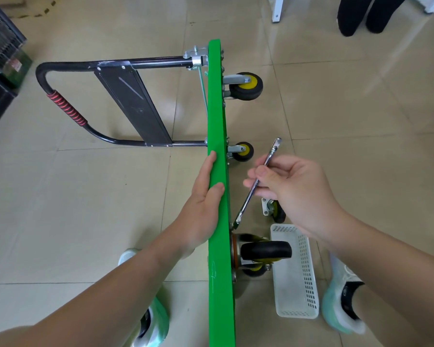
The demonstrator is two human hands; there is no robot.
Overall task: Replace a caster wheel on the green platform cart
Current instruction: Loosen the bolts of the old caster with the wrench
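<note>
While up on edge: steadied and wrenched

While looking down, saw the tiled floor (85, 196) spread under everything. Found the green platform cart (217, 121) stood on its long edge in the middle, deck running away from the camera, underside turned right. Noted its black handle (68, 63) folded out to the left, low over the tiles, with a red-striped grip on the far bend and a black panel (133, 106) across the frame. Saw a white perforated basket (296, 284) on the floor at lower right, just beside the cart's underside. Made out two pale green shoes (343, 301), one on each side of the deck. Found the left hand (201, 204) clasping the deck's upper edge, fingers laid along the left face, thumb hooked over the top. Found the right hand (293, 191) to the right of the deck, thumb and curled fingers pinching the shaft of a wrench (245, 203). Counted three casters bolted to the underside, black tyres on yellow hubs: the far caster (246, 86) near the handle hinge, the middle caster (242, 151) just beyond the left hand's fingertips, the near caster (266, 250) below the right hand, its tread overlapping the basket's rim in view. Spotted a loose caster (273, 209) lying on the tiles between right hand and basket, partly hidden by the hand. Traced the wrench slanting down and left from the fingers, lower head against the underside just above the near caster's plate; could not tell whether seated on a bolt
</note>
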